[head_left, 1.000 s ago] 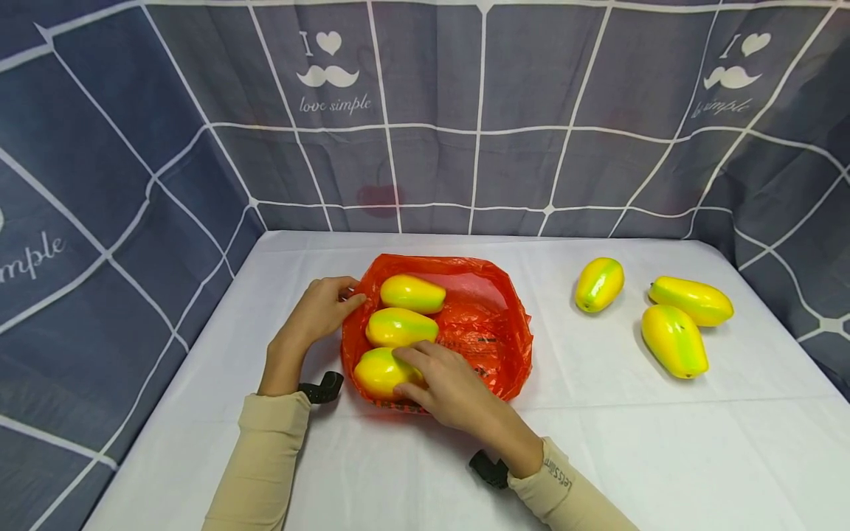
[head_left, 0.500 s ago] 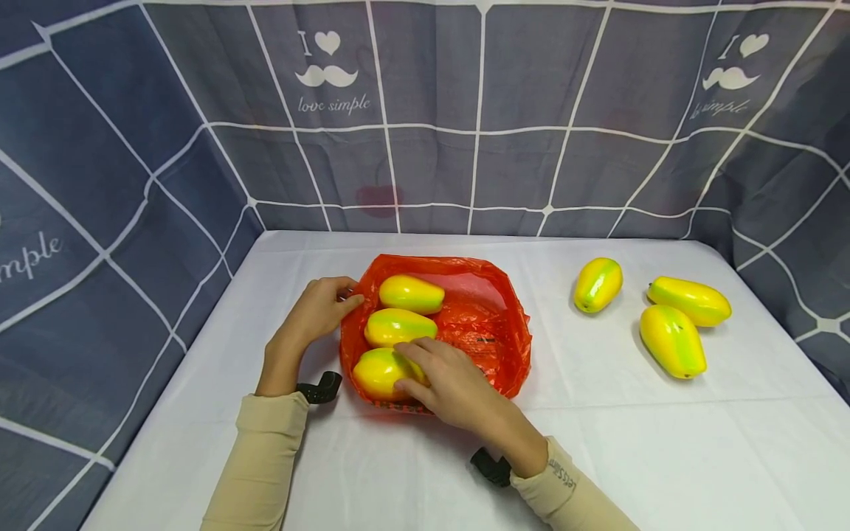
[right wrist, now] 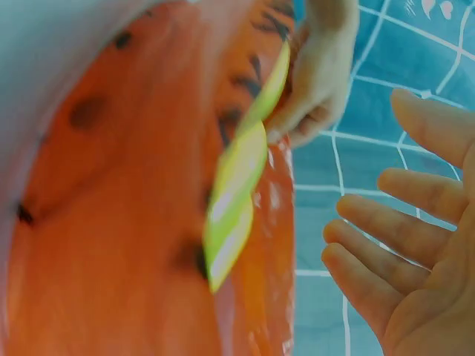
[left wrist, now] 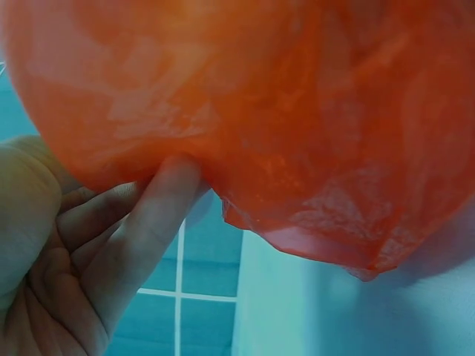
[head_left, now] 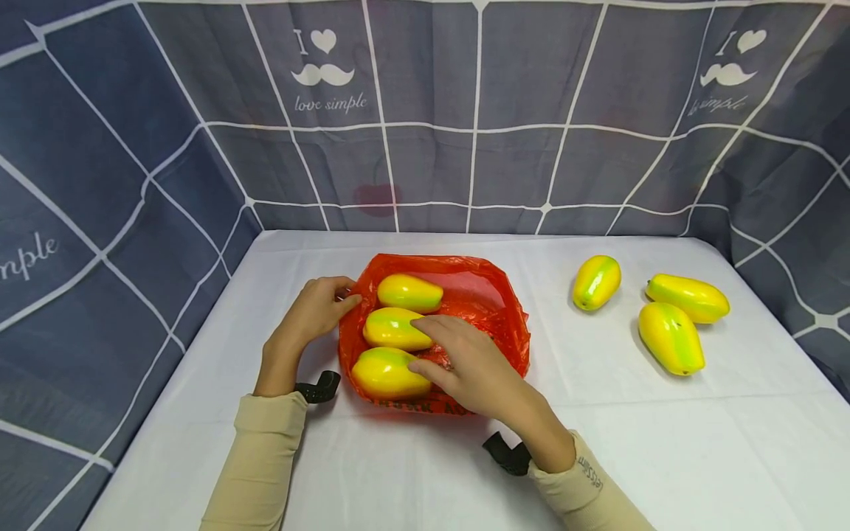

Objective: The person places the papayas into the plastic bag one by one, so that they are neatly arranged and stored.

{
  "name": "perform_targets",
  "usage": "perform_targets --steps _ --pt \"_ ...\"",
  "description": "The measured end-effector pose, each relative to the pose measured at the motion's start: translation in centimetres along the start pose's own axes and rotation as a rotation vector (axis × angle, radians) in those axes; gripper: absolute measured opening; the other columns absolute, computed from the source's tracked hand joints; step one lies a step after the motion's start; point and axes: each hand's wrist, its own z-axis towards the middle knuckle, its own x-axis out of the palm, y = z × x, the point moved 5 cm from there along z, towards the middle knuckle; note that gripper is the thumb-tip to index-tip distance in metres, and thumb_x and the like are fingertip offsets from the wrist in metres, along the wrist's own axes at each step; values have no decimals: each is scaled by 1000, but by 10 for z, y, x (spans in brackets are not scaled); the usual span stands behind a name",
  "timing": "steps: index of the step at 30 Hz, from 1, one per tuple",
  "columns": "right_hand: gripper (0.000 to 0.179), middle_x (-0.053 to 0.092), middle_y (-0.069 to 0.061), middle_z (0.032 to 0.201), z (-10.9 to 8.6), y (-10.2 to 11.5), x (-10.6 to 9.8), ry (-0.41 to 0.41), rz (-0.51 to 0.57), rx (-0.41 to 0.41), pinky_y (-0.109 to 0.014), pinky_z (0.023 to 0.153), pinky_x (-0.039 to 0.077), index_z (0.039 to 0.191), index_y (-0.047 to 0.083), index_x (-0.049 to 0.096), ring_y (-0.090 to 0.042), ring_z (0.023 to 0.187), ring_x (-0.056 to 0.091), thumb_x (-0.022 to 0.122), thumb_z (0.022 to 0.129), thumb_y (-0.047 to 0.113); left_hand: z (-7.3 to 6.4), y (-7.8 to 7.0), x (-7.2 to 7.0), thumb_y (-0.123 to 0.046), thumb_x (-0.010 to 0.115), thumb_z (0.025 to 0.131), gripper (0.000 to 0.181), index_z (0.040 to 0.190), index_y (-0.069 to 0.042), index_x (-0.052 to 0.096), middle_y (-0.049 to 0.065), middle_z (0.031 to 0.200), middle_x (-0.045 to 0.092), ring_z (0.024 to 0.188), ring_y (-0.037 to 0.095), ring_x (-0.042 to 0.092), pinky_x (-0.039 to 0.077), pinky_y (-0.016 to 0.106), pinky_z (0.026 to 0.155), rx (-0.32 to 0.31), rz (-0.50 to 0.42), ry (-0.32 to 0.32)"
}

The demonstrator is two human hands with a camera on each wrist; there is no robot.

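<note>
A red plastic bag (head_left: 488,284) stands with its mouth spread wide on the table. Three glossy yellow-green papayas lie in its left half: a far papaya (head_left: 409,293), a middle papaya (head_left: 396,329) and a near papaya (head_left: 388,374). My left hand (head_left: 319,310) holds the bag's left rim; the left wrist view shows its fingers (left wrist: 159,215) against the red film. My right hand (head_left: 474,365) hovers over the bag just right of the near papaya, holding nothing. In the right wrist view its fingers (right wrist: 401,230) are spread apart.
Three more papayas lie on the right of the white table (head_left: 598,457): one single papaya (head_left: 596,283), and a pair made of a back papaya (head_left: 688,298) and a front papaya (head_left: 671,339). A dark grid-patterned cloth (head_left: 425,88) hangs behind and at both sides.
My right hand has let go of the near papaya and drawn back to the right and slightly up. My left hand stays at the bag's rim.
</note>
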Motion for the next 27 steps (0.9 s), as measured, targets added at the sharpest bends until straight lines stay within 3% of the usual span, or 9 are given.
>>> perform_targets --steps 8,16,27 --pt "51 62 -5 129 -2 -15 -21 -75 28 24 -42 105 41 133 7 59 -21 123 55 74 89 29 0 0 1 -12 64 96 26 115 3 68 17 99 70 89 31 64 54 44 79 -16 0 12" --pt "49 62 -8 129 -6 -31 -39 -94 73 71 -46 103 43 131 4 60 -25 122 56 75 89 26 0 2 3 -13 63 96 27 117 4 67 18 100 70 88 31 64 55 40 73 -18 -4 23" --pt "48 62 -16 129 -22 -70 -83 -200 6 224 -54 103 41 132 0 59 -34 122 55 72 92 24 1 3 4 -14 63 96 27 117 3 68 18 101 70 90 32 63 55 42 77 -21 -7 29"
